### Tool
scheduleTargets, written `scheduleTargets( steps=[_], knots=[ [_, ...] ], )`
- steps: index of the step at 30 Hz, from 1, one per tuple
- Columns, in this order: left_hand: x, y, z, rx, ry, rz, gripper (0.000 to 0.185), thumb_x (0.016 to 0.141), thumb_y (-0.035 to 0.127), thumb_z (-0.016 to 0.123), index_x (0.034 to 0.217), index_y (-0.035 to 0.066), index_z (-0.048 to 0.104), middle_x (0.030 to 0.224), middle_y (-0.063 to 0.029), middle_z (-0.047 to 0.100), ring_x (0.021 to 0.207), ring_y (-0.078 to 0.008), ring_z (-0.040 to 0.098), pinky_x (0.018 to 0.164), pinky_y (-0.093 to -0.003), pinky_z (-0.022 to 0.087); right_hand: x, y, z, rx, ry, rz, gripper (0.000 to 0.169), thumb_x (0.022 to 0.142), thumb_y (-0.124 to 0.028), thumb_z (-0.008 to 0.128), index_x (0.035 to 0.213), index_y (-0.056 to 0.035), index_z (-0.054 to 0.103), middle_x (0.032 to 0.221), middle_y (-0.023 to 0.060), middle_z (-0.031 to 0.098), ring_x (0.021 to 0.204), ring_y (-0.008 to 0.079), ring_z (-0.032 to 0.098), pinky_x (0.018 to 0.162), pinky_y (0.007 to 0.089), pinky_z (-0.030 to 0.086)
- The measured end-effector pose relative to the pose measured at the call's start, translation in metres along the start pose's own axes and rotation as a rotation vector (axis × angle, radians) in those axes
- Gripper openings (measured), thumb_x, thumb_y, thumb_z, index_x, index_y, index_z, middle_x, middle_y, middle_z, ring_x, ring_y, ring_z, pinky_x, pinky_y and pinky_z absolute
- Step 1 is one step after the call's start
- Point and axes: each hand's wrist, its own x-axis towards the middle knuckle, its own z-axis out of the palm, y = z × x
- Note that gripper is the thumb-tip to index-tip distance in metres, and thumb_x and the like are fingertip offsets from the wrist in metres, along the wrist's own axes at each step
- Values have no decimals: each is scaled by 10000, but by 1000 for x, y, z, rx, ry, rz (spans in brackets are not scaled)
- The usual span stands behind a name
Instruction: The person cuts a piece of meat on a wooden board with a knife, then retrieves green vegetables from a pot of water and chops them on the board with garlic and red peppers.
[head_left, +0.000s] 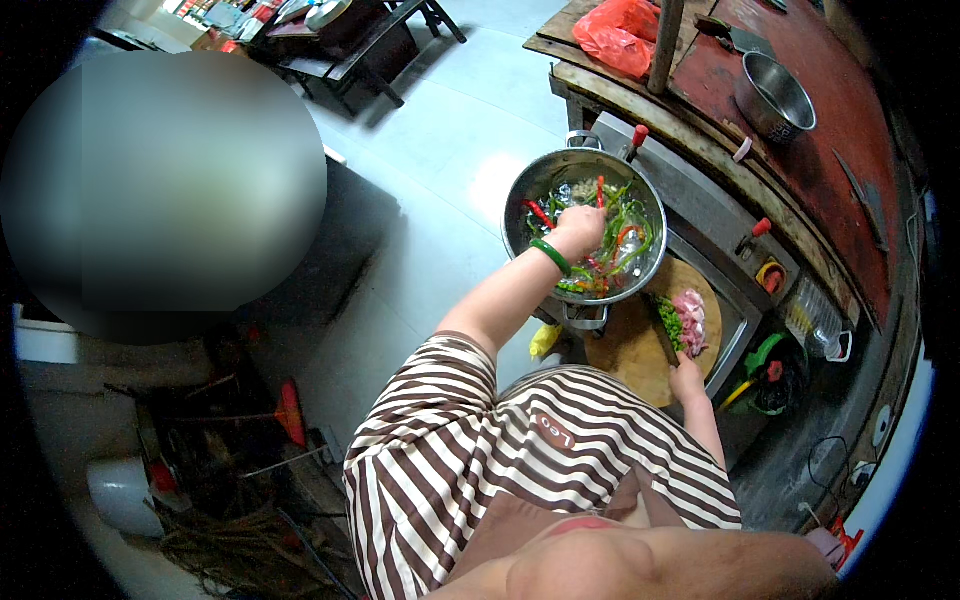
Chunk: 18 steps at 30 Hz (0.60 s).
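My left hand (581, 229), with a green bangle (551, 256) at its wrist, reaches into a two-handled metal pot (512, 251). Its fingers are curled over green pepper strips (619, 225). A red chilli (601, 189) shows right by the fingertips; whether they hold it is unclear. My right hand (687, 377) grips a knife (664, 334) at the near side of a round wooden chopping board (626, 360). Against the blade lie chopped green pieces (669, 321), and beside them sliced raw meat (691, 319). The pot partly covers the board's far left edge.
A metal stove counter (694, 191) runs along the right, with red-handled valves. Behind it, a red worktop (731, 82) bears a steel basin (772, 97), another knife (862, 195) and a red plastic bag (619, 37). A plastic bottle (814, 319) stands right. A wooden bench (360, 56) is far back.
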Motion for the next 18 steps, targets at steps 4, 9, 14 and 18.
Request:
scheduleTargets(
  steps=[4, 9, 14, 18],
  knots=[
    [-8, -6, -13, -436, 24, 92, 267, 671, 132, 474, 909, 95, 590, 761, -147, 589, 707, -229, 584, 647, -317, 466, 8, 15, 6, -21, -22, -80, 254, 730, -106, 474, 978, -54, 490, 817, 219, 539, 787, 354, 510, 666, 411, 410],
    [-25, -7, -19, -1396, -167, -2, 282, 737, 85, 525, 987, -40, 491, 775, -86, 577, 688, -142, 574, 596, -234, 469, 11, 20, 5, 8, -2, -127, 269, 712, -98, 499, 974, -40, 492, 820, 207, 545, 795, 353, 512, 679, 397, 415],
    [-37, -13, -13, -1438, 12, 66, 327, 773, 86, 514, 1064, -23, 413, 851, -98, 550, 749, -158, 570, 653, -239, 475, 13, 16, 0, -46, -98, -85, 361, 721, -129, 512, 1066, -36, 459, 894, 186, 548, 824, 328, 519, 720, 374, 420],
    [-57, -4, -23, -1228, 228, 75, 206, 786, 113, 496, 964, 10, 494, 742, -86, 571, 687, -157, 580, 590, -245, 459, 18, 22, 4, -67, -120, -79, 384, 720, -126, 511, 1088, -37, 447, 929, 191, 538, 860, 321, 511, 742, 371, 414]
  ],
)
